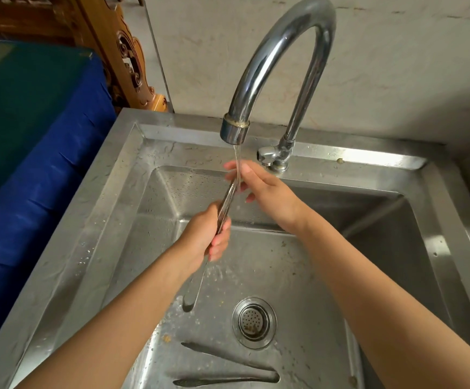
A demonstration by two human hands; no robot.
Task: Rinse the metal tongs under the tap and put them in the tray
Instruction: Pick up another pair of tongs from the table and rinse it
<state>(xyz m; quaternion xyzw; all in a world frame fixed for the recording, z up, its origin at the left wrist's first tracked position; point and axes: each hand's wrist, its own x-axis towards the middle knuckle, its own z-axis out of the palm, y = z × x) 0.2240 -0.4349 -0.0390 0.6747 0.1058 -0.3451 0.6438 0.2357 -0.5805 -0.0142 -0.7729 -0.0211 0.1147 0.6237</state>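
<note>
A pair of metal tongs [226, 204] is held slanting over the sink basin, its upper end in the thin water stream [237, 160] from the curved tap [235, 131]. My left hand [207, 234] is closed around the middle of the tongs. The looped lower end [189, 300] hangs below that hand. My right hand [259, 183] has its fingers around the upper tips, right under the water. A perforated metal tray [184, 186] sits at the back left of the basin, behind both hands.
A second pair of tongs [229, 370] lies spread in a V on the basin floor near the front edge. The drain strainer [254, 322] is right of centre, with food crumbs around it. A blue cloth [31, 169] covers the surface left of the steel sink rim [107, 192].
</note>
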